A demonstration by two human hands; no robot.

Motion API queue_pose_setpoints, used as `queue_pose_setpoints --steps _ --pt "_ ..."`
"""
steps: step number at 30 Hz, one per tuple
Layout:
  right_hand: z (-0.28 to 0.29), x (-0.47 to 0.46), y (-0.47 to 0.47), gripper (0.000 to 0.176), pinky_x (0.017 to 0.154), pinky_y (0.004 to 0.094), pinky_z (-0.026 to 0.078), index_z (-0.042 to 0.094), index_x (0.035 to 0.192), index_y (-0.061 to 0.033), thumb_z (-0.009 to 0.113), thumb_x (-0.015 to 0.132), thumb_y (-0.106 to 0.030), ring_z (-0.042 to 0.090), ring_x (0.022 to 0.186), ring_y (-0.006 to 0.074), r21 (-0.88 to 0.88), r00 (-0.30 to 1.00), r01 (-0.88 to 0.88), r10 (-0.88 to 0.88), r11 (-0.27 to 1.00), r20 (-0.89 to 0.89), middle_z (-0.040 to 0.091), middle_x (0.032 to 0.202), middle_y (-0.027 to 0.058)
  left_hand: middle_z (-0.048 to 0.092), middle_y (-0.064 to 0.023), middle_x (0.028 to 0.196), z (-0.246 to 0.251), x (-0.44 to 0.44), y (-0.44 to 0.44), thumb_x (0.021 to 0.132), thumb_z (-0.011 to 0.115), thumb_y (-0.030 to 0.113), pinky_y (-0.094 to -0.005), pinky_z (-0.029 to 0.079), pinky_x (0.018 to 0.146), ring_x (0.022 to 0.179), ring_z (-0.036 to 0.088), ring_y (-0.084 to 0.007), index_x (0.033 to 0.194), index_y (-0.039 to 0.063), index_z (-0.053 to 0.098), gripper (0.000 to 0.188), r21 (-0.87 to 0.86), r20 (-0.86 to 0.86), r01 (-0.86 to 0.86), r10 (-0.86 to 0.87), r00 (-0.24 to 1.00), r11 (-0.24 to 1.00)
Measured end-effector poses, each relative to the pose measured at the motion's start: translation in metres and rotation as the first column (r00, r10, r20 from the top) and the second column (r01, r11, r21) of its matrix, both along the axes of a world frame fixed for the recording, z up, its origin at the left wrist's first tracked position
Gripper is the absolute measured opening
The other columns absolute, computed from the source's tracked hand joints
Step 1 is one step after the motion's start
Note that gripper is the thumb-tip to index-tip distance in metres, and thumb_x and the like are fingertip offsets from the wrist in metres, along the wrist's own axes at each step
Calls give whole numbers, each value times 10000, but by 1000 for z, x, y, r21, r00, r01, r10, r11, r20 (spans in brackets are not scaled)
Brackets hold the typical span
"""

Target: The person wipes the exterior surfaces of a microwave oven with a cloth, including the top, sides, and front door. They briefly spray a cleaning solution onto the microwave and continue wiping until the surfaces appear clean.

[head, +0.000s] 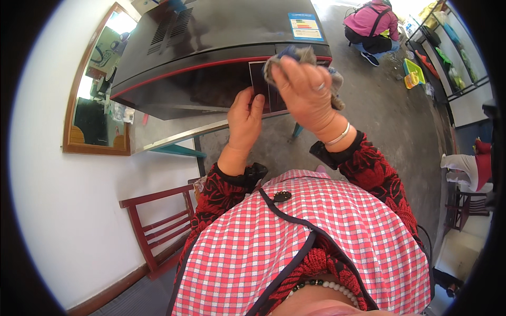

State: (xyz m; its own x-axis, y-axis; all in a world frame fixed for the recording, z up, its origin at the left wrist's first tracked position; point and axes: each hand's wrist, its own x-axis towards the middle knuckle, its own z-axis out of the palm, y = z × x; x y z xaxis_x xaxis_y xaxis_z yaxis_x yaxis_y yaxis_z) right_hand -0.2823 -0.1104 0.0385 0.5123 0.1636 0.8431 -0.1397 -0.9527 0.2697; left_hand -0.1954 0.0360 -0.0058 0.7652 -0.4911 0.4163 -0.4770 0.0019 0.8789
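Observation:
A black microwave oven (221,35) with a red trim line along its front edge stands before me. My right hand (306,89) grips a crumpled grey and blue cloth (338,85) at the right end of the oven's front. A ring and a bracelet are on that hand and wrist. My left hand (245,118) is at the lower front, thumb and fingers bent beside a silver-edged dark panel (259,79). Whether its fingers close around the panel's edge is hard to see.
The oven rests on a table (185,134) with teal legs. A wall mirror (97,87) and a dark red wooden chair (158,225) are at left. Beyond, a person in a pink jacket (373,23) squats near baskets (413,73) and a rack (450,51). Another person's legs (460,168) show at right.

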Motion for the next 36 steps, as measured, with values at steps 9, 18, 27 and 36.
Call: queue_pose_setpoints --steps 9,18,27,36 --pt "-27 -10 -5 355 851 357 394 656 1084 -94 622 733 -136 497 1015 203 57 987 -21 29 998 -156 520 1143 25 624 -112 897 -4 10 -17 921 621 179 -296 493 671 738 608 -192 1057 -4 613 228 4 15 66 -66 998 998" --pt "-10 0 -18 307 814 331 381 661 1058 -86 621 761 -149 500 953 180 29 996 77 -78 997 38 535 1092 1 626 -115 892 -12 8 -33 915 633 187 -291 492 668 729 607 -187 1057 -10 615 244 -35 -38 109 -111 993 993" --pt "-2 -6 -28 290 836 341 391 657 1044 -98 627 761 -154 509 1012 155 5 999 -14 14 1000 -51 545 1137 -1 628 -113 927 -10 10 -32 921 623 178 -287 494 700 777 608 -175 1072 -7 620 239 -78 -96 137 -144 985 988" --pt "23 -30 -48 268 844 353 382 674 1014 -133 643 748 -148 521 989 176 -34 998 54 -53 998 20 548 1119 0 650 -38 1001 -13 1 -22 997 513 173 -240 467 810 885 571 -93 1192 -10 571 273 -95 -205 158 -175 963 983"
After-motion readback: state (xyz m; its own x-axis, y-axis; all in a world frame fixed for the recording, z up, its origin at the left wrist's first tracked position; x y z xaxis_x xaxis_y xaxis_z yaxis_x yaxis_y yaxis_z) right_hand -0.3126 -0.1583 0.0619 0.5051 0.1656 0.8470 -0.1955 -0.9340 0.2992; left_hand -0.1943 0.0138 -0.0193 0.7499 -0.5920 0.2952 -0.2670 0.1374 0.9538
